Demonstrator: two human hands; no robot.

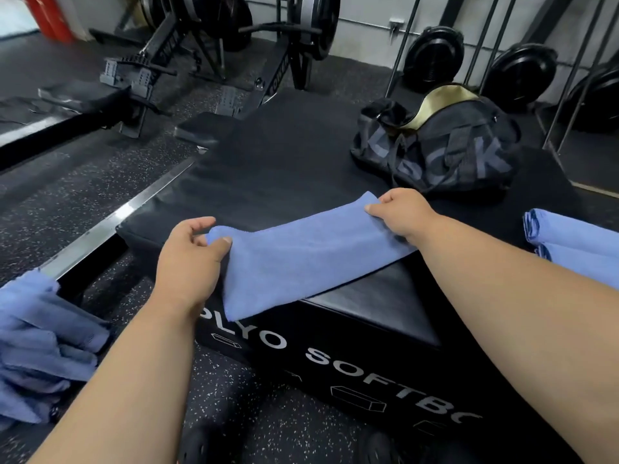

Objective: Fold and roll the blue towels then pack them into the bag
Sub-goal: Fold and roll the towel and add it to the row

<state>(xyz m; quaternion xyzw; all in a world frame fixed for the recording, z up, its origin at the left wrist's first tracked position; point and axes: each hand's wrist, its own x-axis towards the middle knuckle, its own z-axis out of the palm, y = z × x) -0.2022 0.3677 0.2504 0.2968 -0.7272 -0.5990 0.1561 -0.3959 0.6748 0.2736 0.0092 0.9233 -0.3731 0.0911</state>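
Pinching the 2 far corners of a folded blue towel [301,262], the left hand [191,259] and the right hand [403,212] each have a grip clenched on the cloth, which lies across the near corner of a black plyo box [268,155], its near edge hanging over the side. Beyond the right grip sits a black bag [435,149], mouth open. Right of that grip lie 2 rolled towels [576,249]; left of the left grip, a heap of loose towels [43,346].
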